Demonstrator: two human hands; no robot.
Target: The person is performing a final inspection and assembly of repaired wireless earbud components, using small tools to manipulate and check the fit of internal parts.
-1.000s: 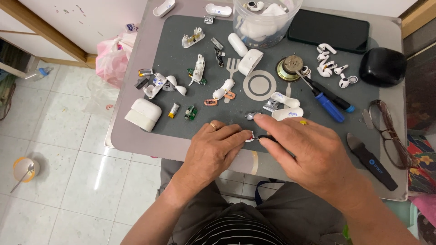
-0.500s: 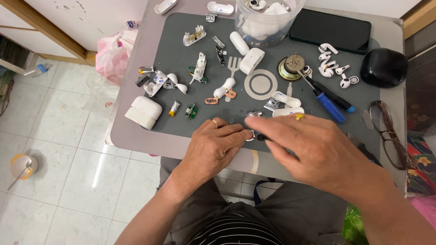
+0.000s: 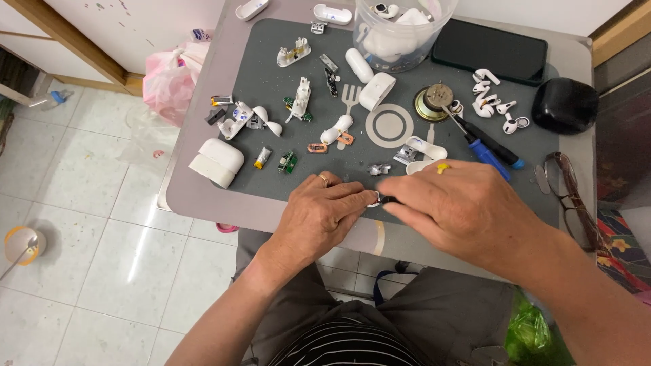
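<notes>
My left hand (image 3: 324,215) rests at the near edge of a dark grey work mat (image 3: 271,81), fingers curled around a small white earbud part (image 3: 375,198), a ring on one finger. My right hand (image 3: 468,211) meets it from the right, fingertips pinching a small dark piece (image 3: 389,200) against that white part. What lies under the hands is hidden. Just beyond the fingertips lie a small metal bit (image 3: 378,169) and white earbud shells (image 3: 424,150).
The mat holds several opened white earbud cases (image 3: 218,161), circuit bits, a blue-handled screwdriver (image 3: 483,144), loose earbuds (image 3: 493,102) and a clear tub (image 3: 400,30). A black phone (image 3: 489,51), black case (image 3: 564,105) and glasses (image 3: 568,196) lie at right. A pink bag (image 3: 169,76) sits on the tiled floor.
Both hands stay together at the mat's near edge; the right hand has shifted slightly, its fingers closing tighter onto the small piece. The view has drifted a little.
</notes>
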